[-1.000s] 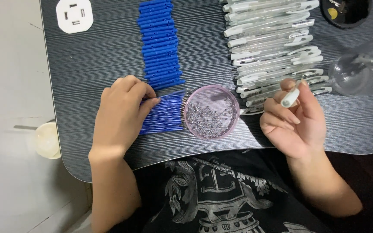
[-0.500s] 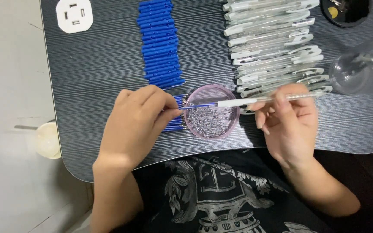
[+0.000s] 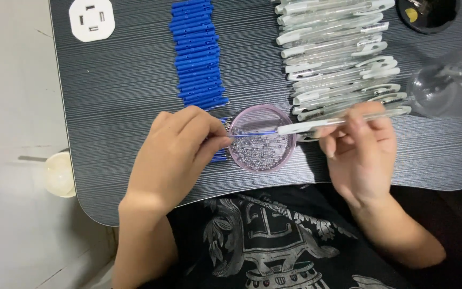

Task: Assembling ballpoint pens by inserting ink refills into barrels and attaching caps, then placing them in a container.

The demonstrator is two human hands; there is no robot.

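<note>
At the nine o'clock edge of the dark striped table [image 3: 135,80], a small white cup [image 3: 60,174] is seen beside it on the pale floor, and a white socket plate [image 3: 91,19] lies at the table's eleven o'clock corner. A row of blue caps [image 3: 196,53] is laid out toward twelve o'clock. The left hand [image 3: 175,158] is closed in a narrow pinch on a thin blue refill [image 3: 247,134], held level over a round pink dish [image 3: 262,138] of tiny springs at the centre. More refills [image 3: 219,155] are partly hidden under that hand. The refill's far end is entered into a clear pen barrel [image 3: 343,121], gripped between the thumb and fingers of the right hand [image 3: 362,152] at three o'clock. Beyond it, toward one o'clock, a stack of clear pen barrels [image 3: 338,59] is spread, with a clear plastic bag [image 3: 450,85] at two o'clock. The insertion appears only begun; whether the stacked barrels are already filled cannot be told.
</note>
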